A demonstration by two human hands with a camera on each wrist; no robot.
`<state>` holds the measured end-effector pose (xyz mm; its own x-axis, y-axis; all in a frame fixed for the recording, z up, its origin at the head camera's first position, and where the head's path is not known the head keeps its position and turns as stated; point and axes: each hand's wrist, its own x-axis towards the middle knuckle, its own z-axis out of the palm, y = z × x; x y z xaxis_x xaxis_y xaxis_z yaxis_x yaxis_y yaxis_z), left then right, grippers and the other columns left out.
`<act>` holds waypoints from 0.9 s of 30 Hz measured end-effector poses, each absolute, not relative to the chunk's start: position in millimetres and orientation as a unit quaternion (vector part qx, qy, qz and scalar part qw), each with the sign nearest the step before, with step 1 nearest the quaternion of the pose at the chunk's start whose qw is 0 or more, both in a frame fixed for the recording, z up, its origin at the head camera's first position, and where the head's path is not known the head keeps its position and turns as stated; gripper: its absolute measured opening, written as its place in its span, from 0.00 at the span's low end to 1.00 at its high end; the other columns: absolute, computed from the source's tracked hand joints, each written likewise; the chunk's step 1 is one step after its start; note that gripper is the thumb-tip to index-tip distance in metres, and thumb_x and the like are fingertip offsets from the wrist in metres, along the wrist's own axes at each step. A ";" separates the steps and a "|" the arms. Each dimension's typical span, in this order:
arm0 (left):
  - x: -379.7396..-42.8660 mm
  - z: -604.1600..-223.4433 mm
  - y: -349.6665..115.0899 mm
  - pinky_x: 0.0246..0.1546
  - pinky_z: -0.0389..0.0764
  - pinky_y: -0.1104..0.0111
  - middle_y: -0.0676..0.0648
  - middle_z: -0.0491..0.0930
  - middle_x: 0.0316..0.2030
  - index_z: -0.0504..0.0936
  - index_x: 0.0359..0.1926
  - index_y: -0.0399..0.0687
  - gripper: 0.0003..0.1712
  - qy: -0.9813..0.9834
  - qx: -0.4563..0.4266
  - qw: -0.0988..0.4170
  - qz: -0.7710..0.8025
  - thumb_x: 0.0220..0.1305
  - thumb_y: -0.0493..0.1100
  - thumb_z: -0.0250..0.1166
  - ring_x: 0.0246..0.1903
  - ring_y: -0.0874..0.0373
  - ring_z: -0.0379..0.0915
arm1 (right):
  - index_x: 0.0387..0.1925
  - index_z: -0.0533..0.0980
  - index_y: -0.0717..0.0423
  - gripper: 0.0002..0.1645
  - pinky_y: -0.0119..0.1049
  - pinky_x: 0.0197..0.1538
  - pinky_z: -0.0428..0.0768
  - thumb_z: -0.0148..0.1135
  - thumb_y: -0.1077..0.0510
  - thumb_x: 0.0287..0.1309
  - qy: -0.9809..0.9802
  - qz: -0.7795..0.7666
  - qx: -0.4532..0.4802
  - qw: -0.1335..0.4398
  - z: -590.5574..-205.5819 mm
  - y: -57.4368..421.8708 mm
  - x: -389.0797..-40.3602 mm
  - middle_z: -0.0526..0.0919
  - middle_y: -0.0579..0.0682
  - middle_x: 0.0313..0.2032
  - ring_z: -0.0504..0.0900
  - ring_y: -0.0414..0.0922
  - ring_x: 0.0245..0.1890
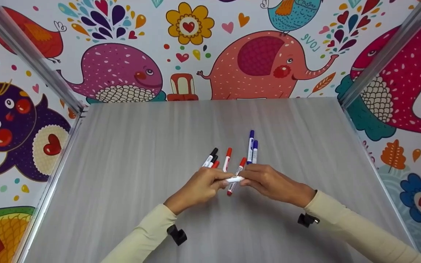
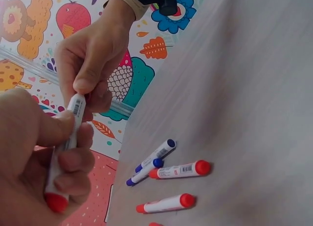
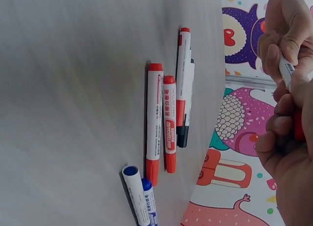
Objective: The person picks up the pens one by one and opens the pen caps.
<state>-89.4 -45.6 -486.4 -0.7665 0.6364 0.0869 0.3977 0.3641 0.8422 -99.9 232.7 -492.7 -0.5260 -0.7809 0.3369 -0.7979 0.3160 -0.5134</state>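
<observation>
A white marker with a red end (image 1: 234, 179) is held between both hands above the table. My left hand (image 1: 201, 186) grips its barrel with curled fingers; in the left wrist view the red end shows below the fingers. My right hand (image 1: 270, 185) pinches the other end, and a red part (image 3: 298, 124) shows among its fingers in the right wrist view. Whether that part is separate from the barrel cannot be made out. Just beneath the hands lie a red marker (image 3: 154, 118) and a shorter red marker (image 3: 169, 123), side by side.
Two blue markers (image 1: 250, 148) lie beyond my right hand. Past my left hand are black markers (image 1: 210, 157) and another red marker (image 3: 183, 74). Cartoon-printed walls (image 1: 188, 44) and metal rails (image 1: 382, 54) border the grey table (image 1: 141, 138).
</observation>
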 end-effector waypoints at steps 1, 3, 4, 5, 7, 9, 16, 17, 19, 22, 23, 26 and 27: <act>-90.1 -486.1 -46.7 0.33 0.72 0.72 0.48 0.91 0.43 0.89 0.64 0.40 0.19 0.816 0.314 0.131 0.468 0.77 0.31 0.67 0.32 0.66 0.72 | 0.56 0.86 0.58 0.14 0.34 0.50 0.88 0.70 0.59 0.74 -0.816 0.326 0.478 0.010 -492.6 234.2 -99.9 0.89 0.47 0.46 0.87 0.40 0.42; -91.0 -485.8 -49.5 0.33 0.75 0.73 0.47 0.91 0.46 0.89 0.64 0.41 0.18 0.815 0.306 0.139 0.472 0.77 0.33 0.68 0.33 0.65 0.73 | 0.58 0.86 0.58 0.17 0.36 0.52 0.89 0.72 0.60 0.71 -0.825 0.332 0.457 0.009 -493.2 237.6 -99.9 0.90 0.49 0.48 0.89 0.43 0.45; -91.3 -485.9 -51.1 0.35 0.76 0.72 0.47 0.91 0.47 0.89 0.64 0.41 0.18 0.816 0.303 0.140 0.472 0.77 0.33 0.68 0.34 0.65 0.75 | 0.58 0.87 0.59 0.18 0.37 0.51 0.89 0.74 0.60 0.69 -0.830 0.335 0.447 0.011 -493.6 239.4 -100.1 0.91 0.49 0.49 0.90 0.43 0.45; -91.4 -485.7 -52.6 0.37 0.78 0.72 0.47 0.92 0.49 0.89 0.63 0.41 0.18 0.818 0.299 0.139 0.471 0.76 0.34 0.69 0.36 0.64 0.77 | 0.58 0.87 0.58 0.19 0.37 0.50 0.89 0.75 0.60 0.68 -0.835 0.336 0.436 0.015 -493.7 241.2 -100.0 0.92 0.49 0.49 0.90 0.44 0.45; -91.6 -486.2 -55.6 0.41 0.82 0.70 0.47 0.92 0.52 0.90 0.62 0.41 0.17 0.820 0.294 0.136 0.471 0.75 0.36 0.71 0.40 0.63 0.80 | 0.58 0.88 0.58 0.21 0.36 0.47 0.90 0.78 0.59 0.64 -0.845 0.339 0.413 0.022 -494.2 245.2 -99.8 0.92 0.49 0.47 0.90 0.43 0.42; -91.7 -487.6 -58.0 0.44 0.84 0.67 0.47 0.92 0.50 0.91 0.59 0.41 0.15 0.825 0.291 0.128 0.468 0.74 0.36 0.73 0.42 0.61 0.82 | 0.55 0.89 0.56 0.22 0.34 0.44 0.89 0.81 0.57 0.60 -0.853 0.340 0.394 0.028 -494.8 248.4 -99.5 0.92 0.47 0.44 0.88 0.42 0.38; -91.3 -494.9 -66.0 0.51 0.86 0.60 0.52 0.91 0.45 0.90 0.48 0.45 0.09 0.836 0.279 0.093 0.463 0.69 0.36 0.77 0.46 0.58 0.85 | 0.47 0.90 0.51 0.17 0.32 0.38 0.87 0.84 0.56 0.56 -0.868 0.339 0.361 0.043 -501.8 255.5 -100.2 0.90 0.43 0.38 0.82 0.38 0.34; -91.3 -496.1 -67.4 0.51 0.86 0.61 0.52 0.90 0.44 0.90 0.48 0.45 0.09 0.838 0.278 0.086 0.462 0.68 0.35 0.78 0.46 0.58 0.84 | 0.46 0.90 0.51 0.16 0.32 0.38 0.86 0.84 0.55 0.56 -0.869 0.339 0.358 0.042 -502.4 256.1 -100.2 0.90 0.43 0.38 0.81 0.38 0.33; -91.2 -498.3 -70.6 0.49 0.85 0.62 0.53 0.89 0.44 0.91 0.48 0.45 0.10 0.842 0.276 0.070 0.458 0.68 0.34 0.78 0.44 0.58 0.82 | 0.46 0.90 0.49 0.15 0.32 0.37 0.86 0.83 0.53 0.57 -0.872 0.338 0.352 0.038 -503.5 257.2 -100.2 0.89 0.41 0.37 0.81 0.37 0.33; -91.6 -501.6 -75.5 0.46 0.83 0.64 0.52 0.86 0.43 0.92 0.48 0.44 0.10 0.847 0.273 0.048 0.454 0.67 0.33 0.78 0.43 0.58 0.81 | 0.46 0.90 0.48 0.15 0.32 0.37 0.86 0.82 0.51 0.59 -0.876 0.337 0.344 0.028 -504.1 258.9 -99.4 0.90 0.40 0.37 0.81 0.37 0.33; -91.5 -502.7 -77.0 0.46 0.83 0.65 0.52 0.86 0.43 0.92 0.48 0.44 0.10 0.849 0.271 0.043 0.452 0.67 0.33 0.78 0.43 0.58 0.81 | 0.47 0.90 0.49 0.15 0.32 0.38 0.86 0.82 0.51 0.59 -0.877 0.338 0.342 0.025 -504.3 259.7 -99.2 0.90 0.41 0.38 0.82 0.37 0.33; -91.9 -506.3 -81.4 0.46 0.84 0.64 0.50 0.86 0.44 0.92 0.49 0.42 0.11 0.851 0.265 0.032 0.452 0.67 0.33 0.78 0.43 0.56 0.82 | 0.50 0.90 0.51 0.16 0.32 0.42 0.88 0.81 0.52 0.61 -0.875 0.348 0.337 0.017 -505.1 262.4 -99.1 0.92 0.44 0.42 0.84 0.38 0.36; -91.9 -507.7 -83.0 0.46 0.84 0.64 0.50 0.86 0.44 0.92 0.49 0.42 0.11 0.852 0.262 0.030 0.452 0.66 0.32 0.78 0.43 0.56 0.82 | 0.51 0.90 0.51 0.17 0.33 0.43 0.88 0.80 0.53 0.62 -0.873 0.352 0.338 0.016 -505.7 263.2 -99.5 0.92 0.45 0.43 0.85 0.38 0.37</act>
<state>-91.9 -83.0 -507.7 -0.8611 0.4733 0.1860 0.4191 0.4534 0.7866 -99.5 263.2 -505.7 -0.7716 -0.5782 0.2652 -0.6006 0.5249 -0.6032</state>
